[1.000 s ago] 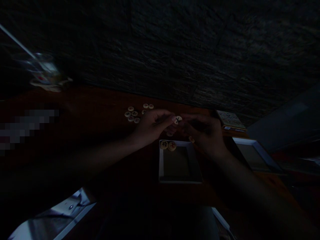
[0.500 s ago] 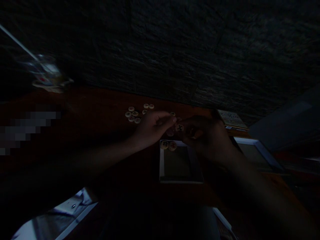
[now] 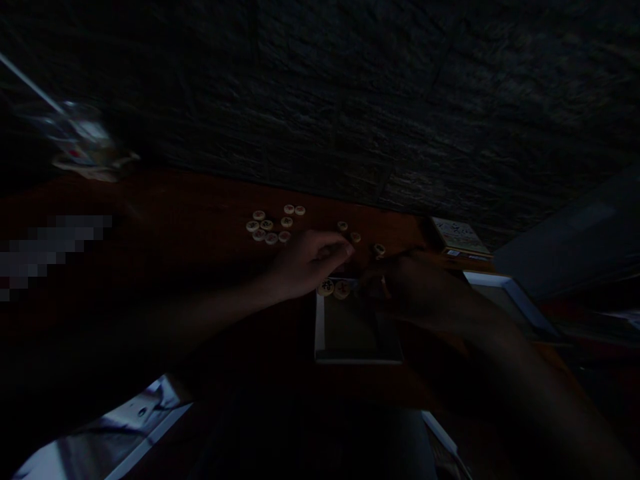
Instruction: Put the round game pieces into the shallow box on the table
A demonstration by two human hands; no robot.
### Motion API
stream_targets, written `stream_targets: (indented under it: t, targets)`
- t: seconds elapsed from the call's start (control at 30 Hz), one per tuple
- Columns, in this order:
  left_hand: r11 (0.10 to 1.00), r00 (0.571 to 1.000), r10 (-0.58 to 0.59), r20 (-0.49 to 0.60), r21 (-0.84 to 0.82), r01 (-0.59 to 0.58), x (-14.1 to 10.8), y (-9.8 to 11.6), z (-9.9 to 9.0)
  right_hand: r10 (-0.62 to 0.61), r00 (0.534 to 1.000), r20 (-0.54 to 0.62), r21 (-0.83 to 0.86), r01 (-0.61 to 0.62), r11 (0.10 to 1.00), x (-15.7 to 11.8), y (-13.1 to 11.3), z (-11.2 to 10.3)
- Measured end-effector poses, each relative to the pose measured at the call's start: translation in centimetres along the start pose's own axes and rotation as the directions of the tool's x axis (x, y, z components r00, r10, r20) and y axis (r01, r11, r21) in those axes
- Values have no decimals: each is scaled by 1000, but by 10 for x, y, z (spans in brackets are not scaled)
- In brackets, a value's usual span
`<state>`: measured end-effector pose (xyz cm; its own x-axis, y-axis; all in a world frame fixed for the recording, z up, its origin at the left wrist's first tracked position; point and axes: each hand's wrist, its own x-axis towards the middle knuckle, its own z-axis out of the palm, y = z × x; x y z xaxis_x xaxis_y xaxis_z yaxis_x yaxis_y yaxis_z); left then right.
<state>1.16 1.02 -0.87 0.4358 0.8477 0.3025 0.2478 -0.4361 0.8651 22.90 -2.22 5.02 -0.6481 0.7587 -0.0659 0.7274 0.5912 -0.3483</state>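
My left hand (image 3: 314,263) is closed just behind the open box, thumb and fingers curled together; what they hold, if anything, is hidden. Fingers pointing down, my right hand (image 3: 413,283) reaches over the box's far right corner. Its fingertips are pressed together in deep shadow, and I cannot make out what is in them. The shallow box (image 3: 358,362) has pale walls. In its far left corner sit a round xiangqi piece with a black character (image 3: 325,287) and a red-marked piece (image 3: 342,289) side by side. Another piece (image 3: 379,250) lies behind my right hand.
Several loose xiangqi pieces (image 3: 267,225) lie left of centre on the dark wooden table. Two more pieces (image 3: 349,231) lie farther right. A printed box (image 3: 461,238) and an open tray-like lid (image 3: 513,307) are at right. A cup with a straw (image 3: 83,137) stands far left; a stone wall backs the table.
My right hand has moved down from beside my left fingertips to the box corner, taking the black-marked piece out of sight. A piece behind that hand is now uncovered. My left hand stays nearly still.
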Motion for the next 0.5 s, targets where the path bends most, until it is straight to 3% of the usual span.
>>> stream_targets:
  t: [0.13,0.5]
  targets:
    - [999,1000,-7,22,36,6,-1,1,-1,-58,998,-10,6,58,998,3,1,5]
    - [997,999,-20,31,80,17,-1,3,0,2,1000,-1,-123,-2,992,8,5,15]
